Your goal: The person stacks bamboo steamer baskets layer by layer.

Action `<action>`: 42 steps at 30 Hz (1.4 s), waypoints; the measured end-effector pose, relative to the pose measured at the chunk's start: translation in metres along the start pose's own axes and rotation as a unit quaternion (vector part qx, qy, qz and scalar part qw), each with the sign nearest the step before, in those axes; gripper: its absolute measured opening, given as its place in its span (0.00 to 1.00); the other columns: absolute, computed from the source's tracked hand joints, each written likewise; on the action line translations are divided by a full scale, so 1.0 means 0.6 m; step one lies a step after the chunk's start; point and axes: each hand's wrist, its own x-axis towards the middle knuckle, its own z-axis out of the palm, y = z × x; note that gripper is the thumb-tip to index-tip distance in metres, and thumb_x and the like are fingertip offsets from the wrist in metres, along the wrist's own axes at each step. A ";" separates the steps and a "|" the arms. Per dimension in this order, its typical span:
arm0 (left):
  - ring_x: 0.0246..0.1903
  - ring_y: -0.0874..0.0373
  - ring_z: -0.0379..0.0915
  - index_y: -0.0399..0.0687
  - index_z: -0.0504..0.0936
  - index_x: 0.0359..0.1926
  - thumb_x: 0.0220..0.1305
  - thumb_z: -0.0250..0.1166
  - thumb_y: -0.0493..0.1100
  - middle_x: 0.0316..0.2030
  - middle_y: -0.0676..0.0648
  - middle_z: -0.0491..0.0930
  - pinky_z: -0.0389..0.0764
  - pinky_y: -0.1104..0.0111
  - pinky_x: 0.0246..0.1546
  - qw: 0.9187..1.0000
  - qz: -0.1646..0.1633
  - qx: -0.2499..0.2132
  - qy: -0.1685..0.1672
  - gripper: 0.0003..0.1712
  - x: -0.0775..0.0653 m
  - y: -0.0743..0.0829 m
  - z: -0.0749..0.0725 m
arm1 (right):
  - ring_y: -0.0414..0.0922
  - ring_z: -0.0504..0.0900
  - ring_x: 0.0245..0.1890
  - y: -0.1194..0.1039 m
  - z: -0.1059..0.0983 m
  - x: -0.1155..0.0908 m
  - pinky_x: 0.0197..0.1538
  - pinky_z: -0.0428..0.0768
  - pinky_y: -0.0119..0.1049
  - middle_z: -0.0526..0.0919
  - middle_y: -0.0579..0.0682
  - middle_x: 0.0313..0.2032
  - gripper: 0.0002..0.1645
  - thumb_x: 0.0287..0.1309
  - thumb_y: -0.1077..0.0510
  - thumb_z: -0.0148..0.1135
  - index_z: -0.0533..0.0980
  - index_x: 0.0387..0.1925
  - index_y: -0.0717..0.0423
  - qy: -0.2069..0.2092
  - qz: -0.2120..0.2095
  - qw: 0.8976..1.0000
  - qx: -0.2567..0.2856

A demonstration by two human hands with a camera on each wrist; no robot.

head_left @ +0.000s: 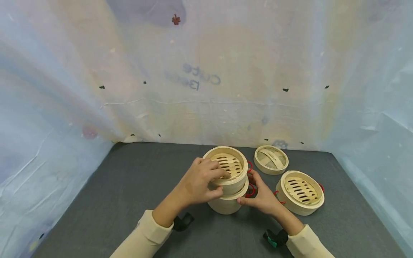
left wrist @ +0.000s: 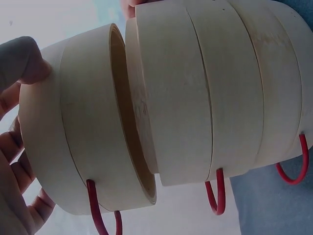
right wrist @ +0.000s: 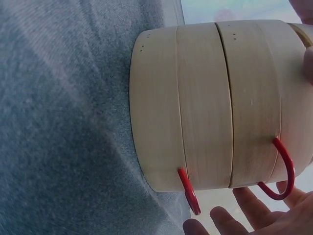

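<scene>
Steamer stack [head_left: 230, 190] — long axis upright

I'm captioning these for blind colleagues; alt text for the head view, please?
A person's left grip holds the top basket of a bamboo steamer stack, the right grip at the stack's side. To the right, another basket and a lid sit on a grey table.

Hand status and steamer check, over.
Left hand grips upper basket, tilted over lower stack. Right hand beside stack. Lid and separate basket off right. No obstruction visible.
</scene>
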 end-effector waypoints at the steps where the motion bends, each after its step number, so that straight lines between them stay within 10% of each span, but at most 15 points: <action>1: 0.35 0.64 0.72 0.61 0.84 0.40 0.42 0.69 0.44 0.32 0.60 0.79 0.69 0.60 0.44 1.000 0.001 -0.001 0.000 0.18 0.000 0.001 0.001 | 0.63 0.68 0.64 0.000 0.000 0.000 0.60 0.65 0.66 0.69 0.60 0.63 0.56 0.44 0.55 0.76 0.53 0.70 0.53 0.000 -0.001 1.000 0.000; 42: 0.36 0.66 0.69 0.66 0.85 0.41 0.46 0.68 0.48 0.34 0.62 0.76 0.69 0.61 0.46 0.999 0.011 0.017 -0.030 0.17 0.002 0.007 0.017 | 0.59 0.73 0.58 0.004 -0.001 0.000 0.52 0.77 0.53 0.69 0.63 0.60 0.58 0.45 0.57 0.75 0.50 0.72 0.50 -0.004 0.026 0.999 0.045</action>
